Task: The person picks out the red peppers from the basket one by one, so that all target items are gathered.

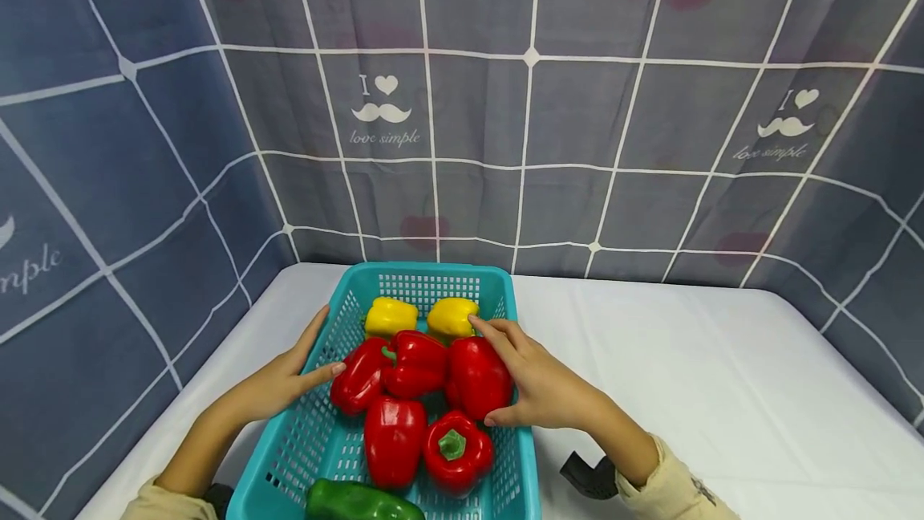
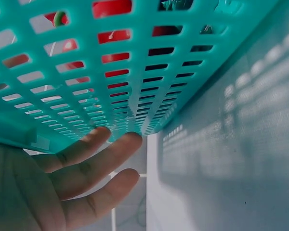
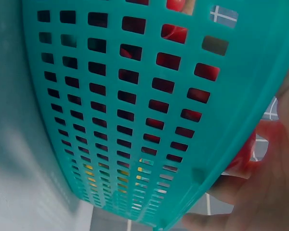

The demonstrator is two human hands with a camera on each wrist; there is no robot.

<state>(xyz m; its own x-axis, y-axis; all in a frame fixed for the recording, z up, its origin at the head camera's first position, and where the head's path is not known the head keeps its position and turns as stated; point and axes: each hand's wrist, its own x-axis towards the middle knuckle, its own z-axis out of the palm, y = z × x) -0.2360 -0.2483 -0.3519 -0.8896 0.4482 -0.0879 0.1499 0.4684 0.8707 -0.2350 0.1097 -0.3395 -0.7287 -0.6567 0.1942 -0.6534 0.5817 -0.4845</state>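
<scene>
My right hand [image 1: 537,382] curls over the red pepper [image 1: 476,375] at the centre of the teal basket [image 1: 328,432], fingers over its far side near the yellow pepper [image 1: 451,316] at twelve o'clock, thumb at its near side. My left hand [image 1: 285,379] lies flat, fingers straight, against the basket's wall at nine o'clock. I judge it best to steady the basket there, close firmly on the glossy skin, and lift straight up clear of the neighbouring peppers.
</scene>
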